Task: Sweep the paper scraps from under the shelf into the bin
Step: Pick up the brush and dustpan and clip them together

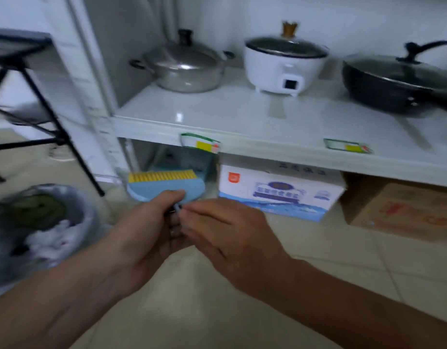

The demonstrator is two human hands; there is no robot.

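A blue dustpan [164,188] with a yellow comb edge hangs in front of the gap under the white shelf [242,144]. My left hand [147,227] is shut on its handle just below the pan. My right hand [230,235] touches the same handle from the right, fingers pinched on it. The bin [41,222], lined with a grey bag, stands on the floor at the left with white paper and dark rubbish inside. No paper scraps show on the floor under the shelf. The picture is blurred.
Under the shelf sit a white and blue carton [280,192] and a brown cardboard box [403,210]. On the shelf stand a steel pot [182,66], a white electric cooker [282,64] and a black pan [398,79]. A black metal stand [41,102] is at the left.
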